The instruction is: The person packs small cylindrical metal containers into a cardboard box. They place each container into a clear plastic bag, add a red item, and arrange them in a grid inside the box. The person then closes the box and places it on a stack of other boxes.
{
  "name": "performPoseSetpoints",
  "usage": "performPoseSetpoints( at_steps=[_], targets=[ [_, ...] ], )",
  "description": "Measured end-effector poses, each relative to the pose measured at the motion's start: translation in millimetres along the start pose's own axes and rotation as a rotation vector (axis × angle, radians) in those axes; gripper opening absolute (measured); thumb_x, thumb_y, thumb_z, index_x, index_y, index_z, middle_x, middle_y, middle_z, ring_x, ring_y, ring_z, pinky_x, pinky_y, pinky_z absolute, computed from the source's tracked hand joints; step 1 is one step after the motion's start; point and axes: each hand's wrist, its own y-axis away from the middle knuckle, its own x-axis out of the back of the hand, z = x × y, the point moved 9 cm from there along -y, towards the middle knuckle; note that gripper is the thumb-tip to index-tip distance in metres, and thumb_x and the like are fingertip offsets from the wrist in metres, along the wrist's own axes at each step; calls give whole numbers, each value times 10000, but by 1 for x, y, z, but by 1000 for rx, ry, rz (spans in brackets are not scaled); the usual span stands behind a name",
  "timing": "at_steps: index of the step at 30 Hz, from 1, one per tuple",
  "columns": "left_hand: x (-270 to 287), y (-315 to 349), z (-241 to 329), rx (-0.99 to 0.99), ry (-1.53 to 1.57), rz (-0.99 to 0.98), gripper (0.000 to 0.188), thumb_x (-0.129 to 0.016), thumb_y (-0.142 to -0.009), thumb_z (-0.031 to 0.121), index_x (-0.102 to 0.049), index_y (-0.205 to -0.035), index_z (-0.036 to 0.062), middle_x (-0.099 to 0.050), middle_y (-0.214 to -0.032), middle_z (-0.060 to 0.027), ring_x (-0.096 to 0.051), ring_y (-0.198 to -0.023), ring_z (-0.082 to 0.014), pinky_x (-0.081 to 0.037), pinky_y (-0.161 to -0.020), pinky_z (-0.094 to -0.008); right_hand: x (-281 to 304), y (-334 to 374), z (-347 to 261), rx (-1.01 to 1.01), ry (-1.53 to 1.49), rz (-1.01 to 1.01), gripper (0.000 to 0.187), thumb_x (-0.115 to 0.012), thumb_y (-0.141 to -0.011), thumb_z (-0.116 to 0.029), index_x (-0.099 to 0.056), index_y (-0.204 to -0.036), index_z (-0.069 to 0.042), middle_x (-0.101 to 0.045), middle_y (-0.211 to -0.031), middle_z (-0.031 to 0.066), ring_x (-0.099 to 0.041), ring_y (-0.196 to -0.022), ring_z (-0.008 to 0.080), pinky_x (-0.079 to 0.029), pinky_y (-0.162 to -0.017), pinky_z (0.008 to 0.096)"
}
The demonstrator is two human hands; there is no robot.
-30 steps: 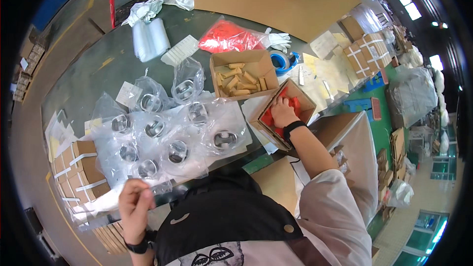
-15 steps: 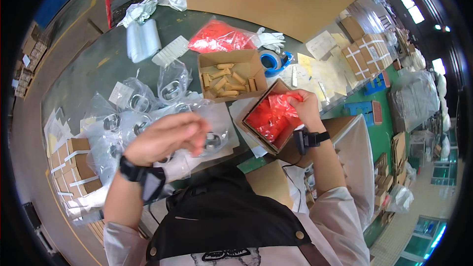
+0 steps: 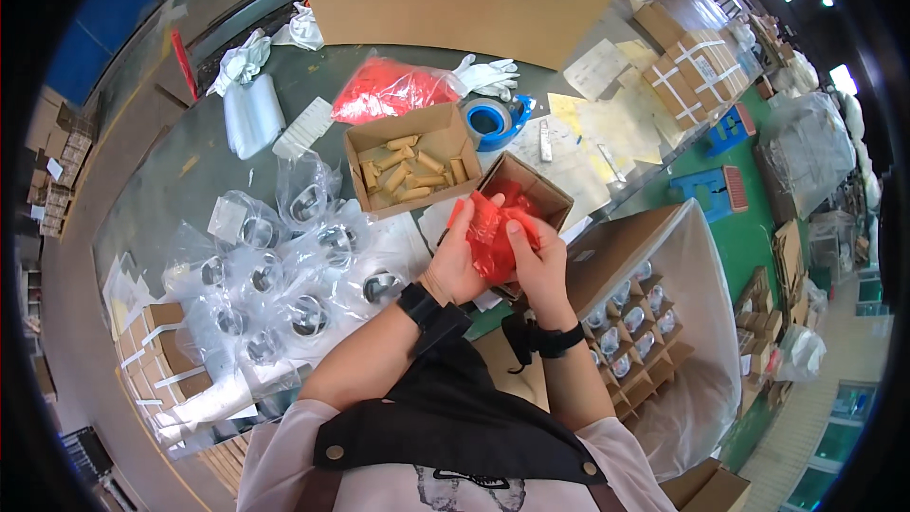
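Observation:
A crinkled red plastic bag [image 3: 490, 239] is held between my two hands, above the near side of a small cardboard box [image 3: 552, 192]. More red plastic lies inside that box. My left hand [image 3: 458, 261] grips the bag's left side, thumb up along it. On the other side my right hand [image 3: 538, 261] pinches it between thumb and fingers. Just beyond sits an open carton [image 3: 357, 149] with several tan paper-like rolls [image 3: 414, 171]. To the left of my left hand lie several clear plastic bags [image 3: 275, 270], each with a round metal-rimmed item inside.
Behind the carton are a clear bag of red plastic [image 3: 389, 88], a white glove [image 3: 486, 77] and a blue tape dispenser [image 3: 497, 123]. A large cardboard sheet [image 3: 464, 0] stands at the back. At right, a lined box [image 3: 654, 360] with dividers holds several wrapped items. Strapped cartons [image 3: 697, 76] stand farther off.
My left hand has moved right from over the clear bags and taken hold of the red plastic bag. My right hand has lifted that bag and brought it left, nearer to me.

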Motion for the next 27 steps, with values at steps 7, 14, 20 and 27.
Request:
performPoseSetpoints(
  at_steps=[7, 14, 20, 27],
  targets=[
    [11, 27, -1, 16, -236, 10, 361, -414, -1037, 299, -485, -1370, 179, -553, -1289, -42, -596, -1076, -210, -553, -754, -375, 5, 11, -23, 171, 343, 41, 306, -516, -978, -235, -630, -1123, 8, -587, -1216, 162, -490, -1171, 314, -374, -1007, 398],
    [11, 183, 43, 90, -636, 23, 346, -499, -1010, 237, -518, -1279, 21, -554, -1072, -123, -584, -847, -170, -489, -640, -287, -50, 23, -96, 48, -168, -245, 239, -533, -996, -174, -648, -1102, 7, -693, -915, 60, -612, -774, 75, -496, -683, 233],
    [67, 300, 67, 10, -811, 317, 311, -490, -1016, 223, -573, -1241, 25, -601, -1056, -94, -614, -874, -141, -497, -653, -271, -171, 54, -97, 651, 610, -585, 103, -663, -848, -108, -669, -928, -44, -607, -756, 123, -584, -634, 309, -486, -602, 356],
    [40, 294, 78, -126, -1070, 66, 347, -458, -1030, 264, -569, -1277, 46, -630, -1054, -62, -599, -860, -96, -473, -669, -219, -194, 118, -105, 17, 256, -1052, 176, -680, -883, -187, -696, -931, -19, -627, -854, 88, -613, -742, 184, -484, -665, 312]
  ],
)
